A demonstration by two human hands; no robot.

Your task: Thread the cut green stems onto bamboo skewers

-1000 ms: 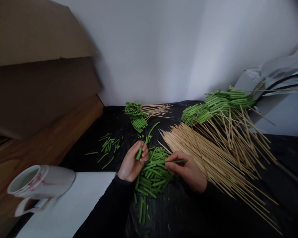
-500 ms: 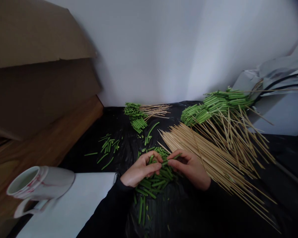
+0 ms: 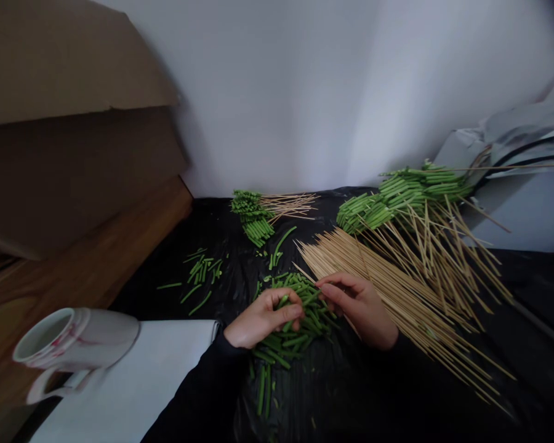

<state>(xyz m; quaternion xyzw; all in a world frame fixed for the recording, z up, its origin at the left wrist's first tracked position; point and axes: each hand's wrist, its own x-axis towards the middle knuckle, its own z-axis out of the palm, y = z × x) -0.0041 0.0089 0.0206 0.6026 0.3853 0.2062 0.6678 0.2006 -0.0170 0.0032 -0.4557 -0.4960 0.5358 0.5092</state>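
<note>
The stems (image 3: 290, 337) are short, bright green cut lengths, round and smooth, heaped loosely on the tabletop (image 3: 221, 283) in front of the person and directly under both hands. The left hand (image 3: 264, 317) lies on the heap with its fingers curled, pinching one stem piece (image 3: 284, 301) between thumb and fingertips. The right hand (image 3: 364, 306) is just beside it, fingers bent and closed on a thin skewer (image 3: 305, 273) whose tip points left over the heap.

A wide fan of bare bamboo skewers (image 3: 410, 289) lies to the right, touching the right hand. Two lots of loaded skewers (image 3: 255, 215) and (image 3: 397, 194) lie further back, and some loose scraps (image 3: 202, 271) to the left.

A black plastic sheet covers the tabletop. At the near left sit a white paper (image 3: 143, 375) and a white mug (image 3: 71, 346) on its side, its red marks too blurred to make out. Behind are a wooden board (image 3: 96, 271), a cardboard box (image 3: 69, 123), a white wall (image 3: 305, 92) and a grey bag (image 3: 521, 154).
</note>
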